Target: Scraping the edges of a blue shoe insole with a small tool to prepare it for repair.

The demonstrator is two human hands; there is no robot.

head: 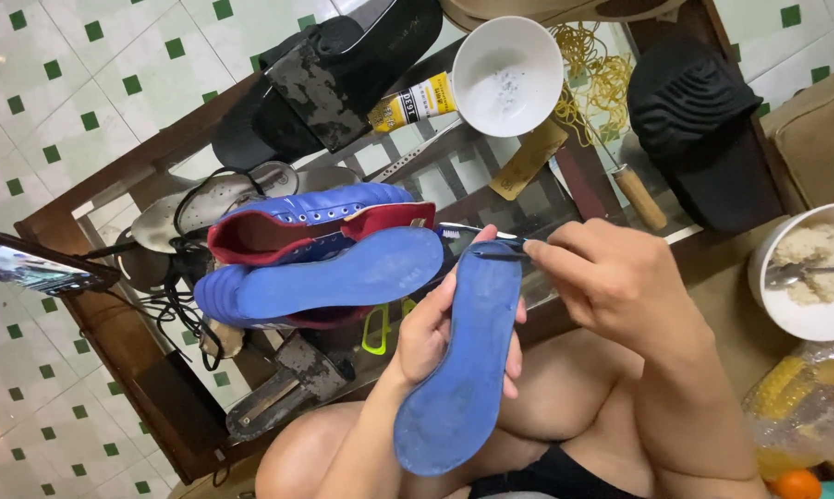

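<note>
both hands grip the blue insole point(461, 370), left hand point(435, 333) below right hand point(611, 277).

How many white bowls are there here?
2. One empty white bowl stands at the far side of the glass table; the other white bowl, with food and a spoon in it, sits at the right edge, partly cut off.

- I see 2 blue shoes point(315, 249) crowding the left hand's point(435, 333) side.
- Bowl point(507, 74), black sandal point(703, 139) block ahead.
- Rice bowl point(809, 314) hems right; the lap stays open.
</note>
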